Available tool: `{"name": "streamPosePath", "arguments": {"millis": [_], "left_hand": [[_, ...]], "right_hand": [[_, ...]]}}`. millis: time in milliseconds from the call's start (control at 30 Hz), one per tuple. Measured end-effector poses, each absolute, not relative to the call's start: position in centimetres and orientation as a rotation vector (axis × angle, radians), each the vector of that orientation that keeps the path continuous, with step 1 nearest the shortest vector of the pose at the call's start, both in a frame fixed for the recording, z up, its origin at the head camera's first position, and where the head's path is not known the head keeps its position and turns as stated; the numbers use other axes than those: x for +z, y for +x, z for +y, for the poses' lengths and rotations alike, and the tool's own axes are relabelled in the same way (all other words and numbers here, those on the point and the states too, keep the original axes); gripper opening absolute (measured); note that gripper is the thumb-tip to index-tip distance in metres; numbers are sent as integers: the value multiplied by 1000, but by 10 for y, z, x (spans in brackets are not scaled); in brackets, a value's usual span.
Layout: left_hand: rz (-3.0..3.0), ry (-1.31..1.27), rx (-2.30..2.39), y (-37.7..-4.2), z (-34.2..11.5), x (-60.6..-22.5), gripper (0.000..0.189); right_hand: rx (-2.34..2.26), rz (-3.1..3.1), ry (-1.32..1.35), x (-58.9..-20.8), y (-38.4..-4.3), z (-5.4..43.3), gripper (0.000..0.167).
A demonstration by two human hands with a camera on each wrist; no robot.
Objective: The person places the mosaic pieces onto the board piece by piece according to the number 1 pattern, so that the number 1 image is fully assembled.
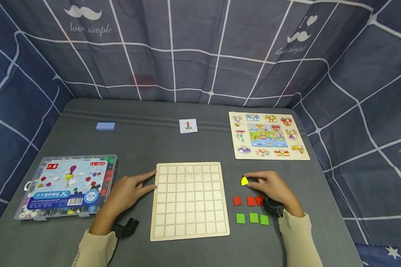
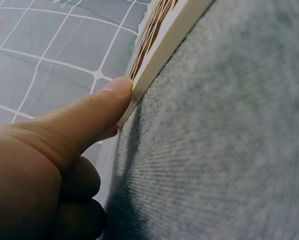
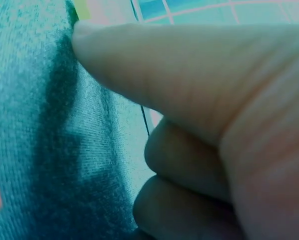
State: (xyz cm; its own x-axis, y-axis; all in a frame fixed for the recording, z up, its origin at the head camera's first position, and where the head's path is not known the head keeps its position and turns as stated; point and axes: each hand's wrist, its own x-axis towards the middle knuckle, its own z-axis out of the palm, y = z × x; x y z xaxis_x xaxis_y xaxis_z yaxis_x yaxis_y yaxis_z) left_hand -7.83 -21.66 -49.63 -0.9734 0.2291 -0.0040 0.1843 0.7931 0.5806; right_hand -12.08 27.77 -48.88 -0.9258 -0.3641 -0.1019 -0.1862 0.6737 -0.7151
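Note:
A wooden grid board lies flat in the middle of the table. My left hand touches its left edge with outstretched thumb and index finger; the left wrist view shows the thumb against the board's side. To the right of the board, my right hand pinches a small yellow piece with a rounded edge between thumb and index finger. Beneath that hand lie red square tiles, one partly covered by the wrist strap, and a row of green square tiles.
A clear case with a molecule-model label stands at the left. Farther back are a blue block, a small gridded pattern card and a wooden picture puzzle. Grid-patterned curtain encloses the table's back and sides.

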Motion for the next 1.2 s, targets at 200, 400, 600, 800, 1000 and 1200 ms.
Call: {"name": "streamPosePath", "arguments": {"millis": [200, 400, 600, 800, 1000, 1200], "left_hand": [[2907, 329, 924, -77, -217, -496, 56], [2911, 330, 923, -79, -216, -496, 56], [2899, 328, 929, -79, -215, -495, 56], [2901, 316, 932, -77, -217, -495, 56], [2901, 315, 931, -76, -217, -496, 57], [2897, 301, 948, -77, -215, -495, 56]], "right_hand": [[-1117, 2667, -400, -489, -120, 277, 30], [-1196, 2660, -349, -479, -116, 275, 30], [-1232, 2705, -344, -466, -112, 262, 29], [-1188, 2779, -450, -456, -110, 241, 28], [-1150, 2800, -608, -453, -113, 221, 26], [-1153, 2766, -663, -455, -116, 202, 24]]}}
